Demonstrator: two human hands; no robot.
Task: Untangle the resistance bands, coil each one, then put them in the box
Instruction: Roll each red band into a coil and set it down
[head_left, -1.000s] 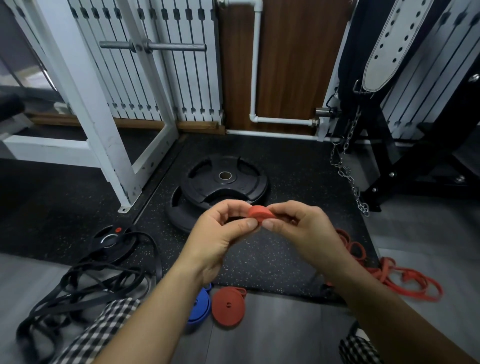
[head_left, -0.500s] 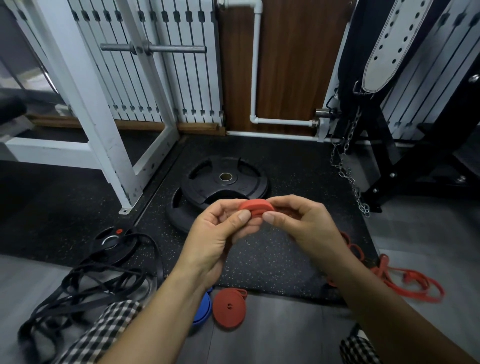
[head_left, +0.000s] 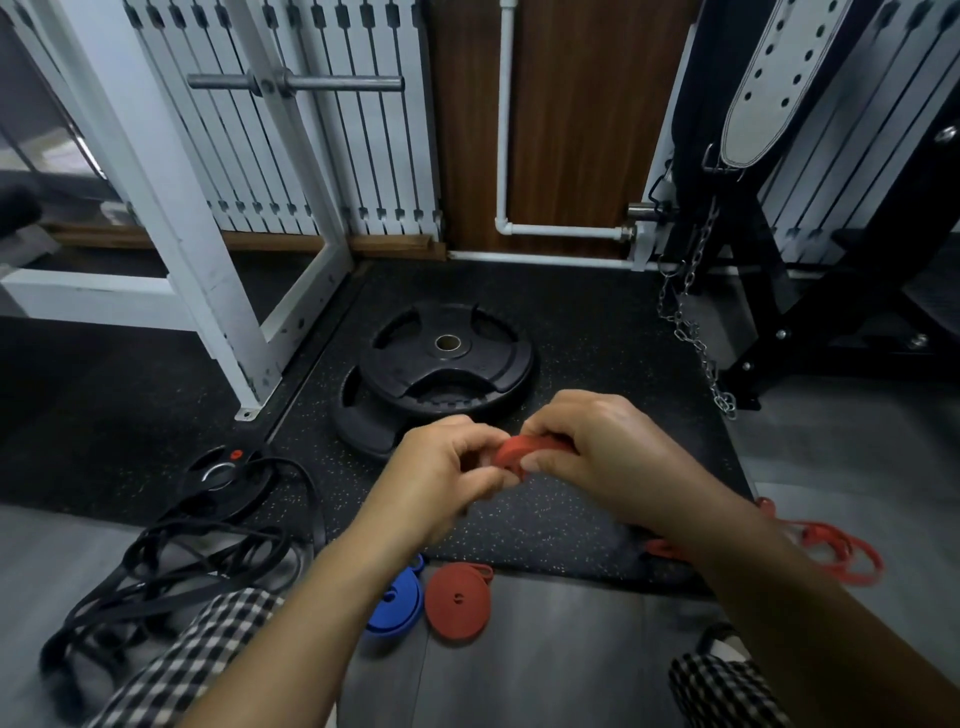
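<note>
Hands meet above the speckled mat's (head_left: 545, 530) near edge: left hand (head_left: 441, 478) and right hand (head_left: 602, 457) both pinch a small red coil (head_left: 519, 451). Below, on bare grey floor (head_left: 571, 649), lie a blue coil (head_left: 395, 605), a coiled red band (head_left: 457, 600), and black bands (head_left: 171, 561) tangled leftward.

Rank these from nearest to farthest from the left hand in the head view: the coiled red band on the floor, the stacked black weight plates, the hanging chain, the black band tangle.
From the left hand:
1. Stacked black weight plates, just beyond it on the mat.
2. Coiled red band, below it on the floor; close to the plates' distance, so this order is loose.
3. Black band tangle, lower left.
4. Hanging chain, far right.
</note>
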